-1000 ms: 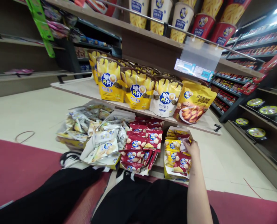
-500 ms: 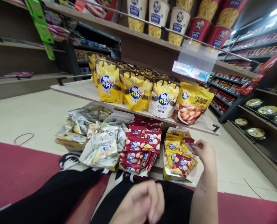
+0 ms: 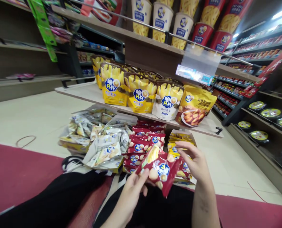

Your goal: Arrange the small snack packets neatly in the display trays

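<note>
I hold a dark red snack packet [image 3: 160, 171] with both hands over my lap. My left hand [image 3: 131, 190] grips its lower left corner with fingers closed. My right hand [image 3: 195, 163] holds its right edge, fingers curled around it. Just behind the packet an open box [image 3: 178, 136] of yellow and red packets stands on the floor. To its left lie a stack of red packets [image 3: 143, 144] and piles of pale packets [image 3: 103, 142] in opened boxes.
A low wooden shelf [image 3: 84, 91] carries yellow chip bags [image 3: 137, 95] and an orange bag [image 3: 195, 104]. Above, tall cups [image 3: 162, 15] stand behind a rail with a price tag [image 3: 194, 74]. More shelving runs along the right. My black trouser legs [image 3: 60, 196] rest over red carpet.
My right hand lifted a red packet out of the box and drew it back toward me. My left hand came up from below and took its other end.
</note>
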Available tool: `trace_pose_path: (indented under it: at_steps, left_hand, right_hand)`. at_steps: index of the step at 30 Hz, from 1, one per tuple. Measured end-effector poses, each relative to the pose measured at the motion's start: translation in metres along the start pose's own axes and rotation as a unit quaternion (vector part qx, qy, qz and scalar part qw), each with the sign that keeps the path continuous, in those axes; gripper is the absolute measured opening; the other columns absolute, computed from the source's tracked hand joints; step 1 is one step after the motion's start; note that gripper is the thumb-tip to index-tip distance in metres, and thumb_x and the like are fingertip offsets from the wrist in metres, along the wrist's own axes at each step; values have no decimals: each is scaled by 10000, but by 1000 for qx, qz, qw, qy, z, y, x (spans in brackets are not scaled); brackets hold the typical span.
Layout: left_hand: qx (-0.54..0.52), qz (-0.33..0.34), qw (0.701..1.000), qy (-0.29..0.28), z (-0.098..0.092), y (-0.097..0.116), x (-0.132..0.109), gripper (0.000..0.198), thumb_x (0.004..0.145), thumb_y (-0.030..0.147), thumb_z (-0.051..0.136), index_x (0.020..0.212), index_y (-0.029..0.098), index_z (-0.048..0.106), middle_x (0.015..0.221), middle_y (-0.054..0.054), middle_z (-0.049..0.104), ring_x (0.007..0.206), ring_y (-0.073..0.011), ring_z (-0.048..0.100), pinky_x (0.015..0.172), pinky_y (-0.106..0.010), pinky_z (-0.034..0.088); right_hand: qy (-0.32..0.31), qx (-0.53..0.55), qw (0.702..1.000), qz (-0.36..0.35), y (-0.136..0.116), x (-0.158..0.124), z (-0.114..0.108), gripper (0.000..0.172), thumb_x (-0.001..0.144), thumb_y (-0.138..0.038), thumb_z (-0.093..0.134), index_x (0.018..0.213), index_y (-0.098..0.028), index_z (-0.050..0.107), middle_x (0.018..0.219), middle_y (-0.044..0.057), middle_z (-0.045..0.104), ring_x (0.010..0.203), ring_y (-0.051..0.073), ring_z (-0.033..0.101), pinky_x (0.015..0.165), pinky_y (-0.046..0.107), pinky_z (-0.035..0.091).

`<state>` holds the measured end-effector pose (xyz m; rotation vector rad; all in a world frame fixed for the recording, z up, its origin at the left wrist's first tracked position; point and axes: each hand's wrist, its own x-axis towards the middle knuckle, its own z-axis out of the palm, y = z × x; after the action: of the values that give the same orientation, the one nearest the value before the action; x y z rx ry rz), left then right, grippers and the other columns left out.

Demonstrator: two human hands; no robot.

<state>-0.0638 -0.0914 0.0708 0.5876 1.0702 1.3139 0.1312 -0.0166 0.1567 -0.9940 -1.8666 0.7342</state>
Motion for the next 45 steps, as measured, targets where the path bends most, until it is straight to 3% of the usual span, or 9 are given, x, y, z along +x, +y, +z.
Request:
trace_pose_path:
  at_steps: [5, 8, 12, 17, 22, 28, 34, 39, 45]
  left_hand:
    - [40, 87, 992, 81, -9, -3, 17, 677, 637, 591, 748, 1110, 119, 642, 789, -64, 719, 563, -151, 608, 463, -228, 467]
    - [55, 83, 995, 30, -11, 1, 21, 642, 615, 513, 789, 1113, 126, 670, 984, -116, 740, 822, -247, 691, 682, -311, 564]
    - [115, 96, 989, -10, -13, 3, 20, 467, 647, 526, 745, 896, 133, 719, 895, -99, 747, 871, -273, 682, 808, -349, 544]
    - [292, 160, 941, 66, -15, -5, 22, 518, 792, 620, 516, 527, 175, 492, 492, 5, 520, 522, -135, 496, 503, -219, 386]
    - [382, 190, 901, 78, -19, -5, 27, 526, 826, 579, 471, 483, 189, 390, 415, 28, 399, 446, -100, 389, 459, -219, 291]
    - [271, 175, 931, 169, -26, -1, 25, 491, 829, 576, 524, 528, 188, 526, 467, -14, 562, 498, -153, 537, 506, -223, 423]
    - [216, 147, 956, 129, -24, -4, 29, 443, 797, 582, 584, 609, 183, 631, 565, -38, 666, 543, -195, 623, 561, -261, 520]
    - [192, 103, 974, 58, -35, -2, 38, 611, 773, 693, 537, 908, 127, 722, 792, -109, 743, 669, -242, 695, 576, -300, 548]
    - [142, 171, 968, 114, -51, 5, 41, 763, 850, 718, 376, 1164, 83, 658, 983, -166, 741, 759, -230, 714, 644, -301, 549]
  right_hand:
    - [-74, 156, 960, 218, 30, 12, 23, 398, 753, -471, 738, 1039, -201, 681, 867, 55, 728, 771, 184, 685, 669, 292, 547]
    - [-57, 187, 958, 209, 38, 15, 34, 329, 651, -405, 831, 851, -183, 694, 769, 23, 712, 673, 139, 649, 632, 242, 508]
    - [-10, 181, 970, 161, 40, 19, 40, 253, 708, -403, 784, 769, -182, 678, 735, 9, 683, 653, 122, 606, 617, 228, 462]
    - [38, 166, 979, 110, 38, 18, 56, 228, 773, -403, 722, 779, -193, 634, 730, -13, 627, 649, 117, 557, 618, 229, 438]
    - [151, 166, 970, 98, 44, 22, 74, 245, 782, -430, 702, 802, -196, 631, 755, 0, 630, 687, 134, 567, 649, 247, 457]
    - [89, 330, 914, 219, 50, 24, 86, 400, 707, -503, 756, 955, -203, 665, 857, 34, 696, 743, 149, 632, 688, 267, 508]
    - [99, 402, 871, 264, 42, 16, 110, 340, 609, -442, 839, 752, -195, 655, 747, 4, 668, 675, 123, 614, 679, 247, 531]
    - [138, 364, 886, 251, 61, 29, 82, 337, 588, -427, 846, 742, -209, 640, 706, -25, 653, 637, 112, 603, 661, 251, 530]
    - [185, 150, 958, 160, 86, 39, 35, 309, 694, -475, 757, 793, -197, 664, 734, 6, 675, 688, 155, 628, 694, 290, 512]
